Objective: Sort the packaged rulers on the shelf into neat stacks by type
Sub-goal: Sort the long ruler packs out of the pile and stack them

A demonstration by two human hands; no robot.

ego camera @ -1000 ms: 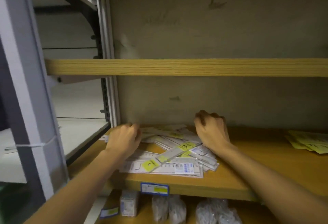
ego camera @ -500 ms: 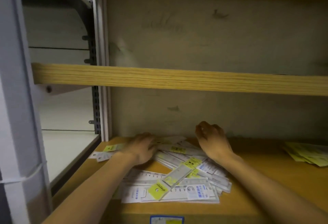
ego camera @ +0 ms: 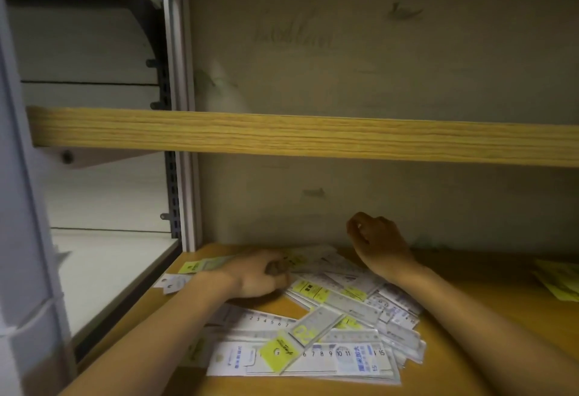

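left hand is lying on the left rear of the ruler pile, its grip pinching a packaged ruler | pile is sprawling on the shelf | right hand is hovering above the pile's rear edge, grip clenched, holding nothing

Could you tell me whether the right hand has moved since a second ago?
Yes. The right hand has lifted off the ruler pile and now hangs curled near the back wall.

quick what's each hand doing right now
Left hand: fingers curled on packaged rulers in the pile.
Right hand: raised, fingers curled, holding nothing visible.
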